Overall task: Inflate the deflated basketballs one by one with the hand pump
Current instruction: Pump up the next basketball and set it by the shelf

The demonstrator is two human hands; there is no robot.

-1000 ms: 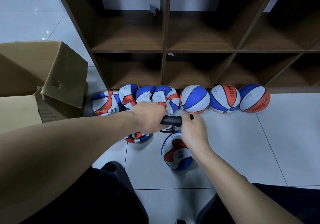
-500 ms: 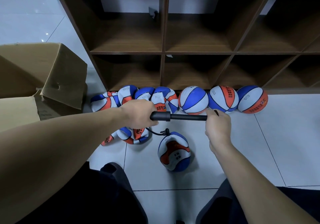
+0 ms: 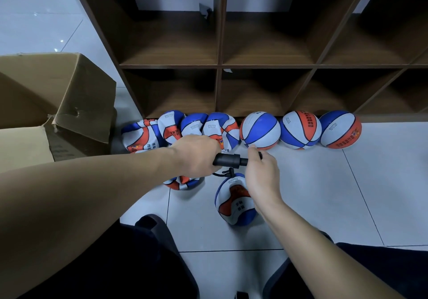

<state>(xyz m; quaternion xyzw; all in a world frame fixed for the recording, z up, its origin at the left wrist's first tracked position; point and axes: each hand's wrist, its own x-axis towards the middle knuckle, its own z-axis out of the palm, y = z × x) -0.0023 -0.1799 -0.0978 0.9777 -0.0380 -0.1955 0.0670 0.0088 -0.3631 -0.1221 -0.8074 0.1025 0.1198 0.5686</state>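
My left hand [image 3: 196, 156] grips the barrel of the black hand pump [image 3: 228, 159], held level above the floor. My right hand [image 3: 262, 176] grips the pump's handle, pushed in close to the barrel. A short black hose [image 3: 228, 173] runs from the pump down into a partly filled red, white and blue basketball [image 3: 234, 202] on the tiles between my knees. Several deflated balls [image 3: 196, 128] lean against the shelf base at the left, and another flat one [image 3: 183, 181] lies under my left wrist. Three round balls [image 3: 300, 129] stand in a row to the right.
A dark wooden cubby shelf [image 3: 218, 66] fills the back, its compartments bare. An open cardboard box [image 3: 55, 104] stands at the left. White floor tiles [image 3: 324, 194] stretch to the right. My dark-trousered knees are at the bottom.
Half a second ago the handle was pulled far out to the right; my right hand has now pushed it back in against the barrel. My left hand stayed in place.
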